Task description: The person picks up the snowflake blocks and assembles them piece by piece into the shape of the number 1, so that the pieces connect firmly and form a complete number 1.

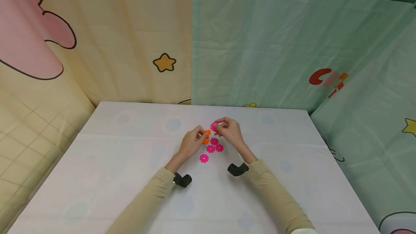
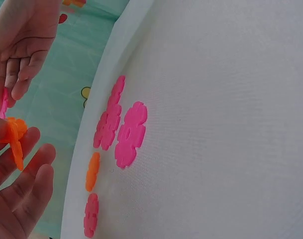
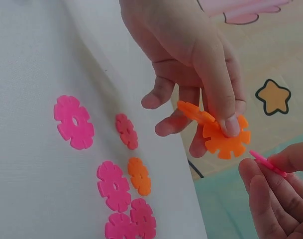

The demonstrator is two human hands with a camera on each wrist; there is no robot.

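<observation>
Above the table, my left hand (image 1: 190,143) pinches two orange notched flower-shaped discs (image 3: 225,140) between thumb and fingers. The two are slotted together at an angle, one crossing the edge of the other. Facing it, my right hand (image 1: 230,132) holds a single pink notched disc (image 3: 266,164) by thumb and fingertips. Its edge points at the orange pair, close beside it in the right wrist view. Below the hands, several loose pink discs (image 1: 204,158) lie flat on the table, along with a loose orange disc (image 3: 140,177).
A pale cloth with faint dots covers the table (image 1: 113,176). Printed curtains (image 1: 240,46) hang behind its far edge and at both sides. A black wrist camera (image 1: 183,180) sits at the left cuff, another black camera (image 1: 238,169) at the right.
</observation>
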